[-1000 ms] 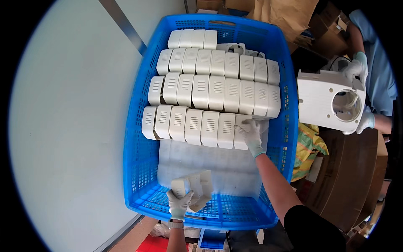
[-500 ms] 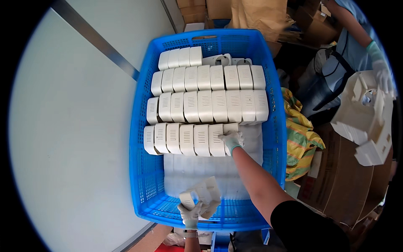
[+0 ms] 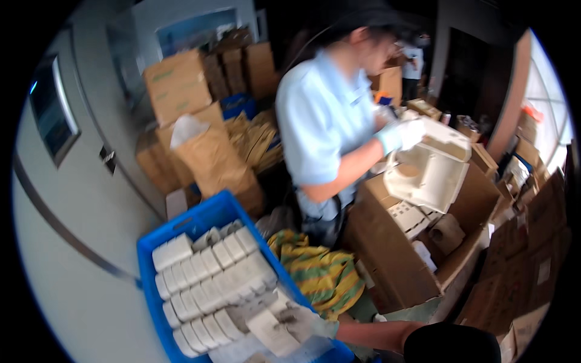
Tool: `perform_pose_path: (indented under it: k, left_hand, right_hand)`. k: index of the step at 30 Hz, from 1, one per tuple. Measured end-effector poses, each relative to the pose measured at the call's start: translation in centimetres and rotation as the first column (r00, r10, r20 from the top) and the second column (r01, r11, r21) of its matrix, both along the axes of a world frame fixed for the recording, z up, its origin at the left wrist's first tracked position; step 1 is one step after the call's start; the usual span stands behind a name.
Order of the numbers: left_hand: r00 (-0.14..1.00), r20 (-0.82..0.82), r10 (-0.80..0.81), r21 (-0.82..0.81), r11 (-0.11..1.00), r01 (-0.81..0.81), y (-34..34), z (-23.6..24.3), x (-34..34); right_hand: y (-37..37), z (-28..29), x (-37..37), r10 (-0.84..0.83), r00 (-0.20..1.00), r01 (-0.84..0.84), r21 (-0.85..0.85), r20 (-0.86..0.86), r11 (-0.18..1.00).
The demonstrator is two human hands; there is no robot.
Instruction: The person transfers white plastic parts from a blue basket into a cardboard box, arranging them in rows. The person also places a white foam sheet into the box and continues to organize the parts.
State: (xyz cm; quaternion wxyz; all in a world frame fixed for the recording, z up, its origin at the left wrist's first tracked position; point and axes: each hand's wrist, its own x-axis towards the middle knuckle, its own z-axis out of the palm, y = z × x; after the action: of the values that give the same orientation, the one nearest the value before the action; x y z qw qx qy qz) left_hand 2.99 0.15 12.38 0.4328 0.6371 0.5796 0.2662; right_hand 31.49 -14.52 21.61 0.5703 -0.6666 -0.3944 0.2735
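Note:
My right hand (image 3: 311, 322), gloved in white and blurred by motion, reaches in from the lower right over the blue crate (image 3: 279, 266). Its fingers look closed at a tilted white plastic housing (image 3: 272, 331) above the near part of the crate. Rows of similar white slotted housings (image 3: 203, 296) stand packed in the crate behind it. My left hand does not show in the head view. Blur hides finer detail near the crate's lower edge.
A co-worker in a light blue shirt (image 3: 311, 115) holds a large cream plastic shell (image 3: 433, 175) over an open cardboard box (image 3: 387, 254) with white parts inside. A yellow-green striped sack (image 3: 321, 272) lies between crate and box. Cartons (image 3: 175, 88) are stacked behind.
The view has swung up and right, so the crate now sits lower left and the co-worker shows in full. My left hand and the housing it held have left clear sight.

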Motion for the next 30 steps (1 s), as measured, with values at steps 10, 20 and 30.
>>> perform_pose_path:
  k: [10, 20, 30]
  left_hand:
    - [0.736, -0.036, -0.676, 0.422, 0.657, 0.624, -15.2, 32.2, 12.8]
    - [0.582, -0.258, -0.771, 0.455, 0.435, 0.777, -35.1, 43.6, 19.7]
    - [0.276, -0.129, -0.953, 0.361, 0.214, 0.908, -44.5, 37.4, 27.9]
  right_hand:
    - [-35.9, 23.2, 5.2, -0.096, 0.89, 0.262, 0.328, -0.446, 0.908]
    - [-66.8, 31.0, 2.8, -0.833, 0.53, 0.779, 0.479, -0.16, 0.404]
    - [-76.6, 27.1, -3.0, -0.976, -0.215, 0.902, 0.379, -0.02, -0.206]
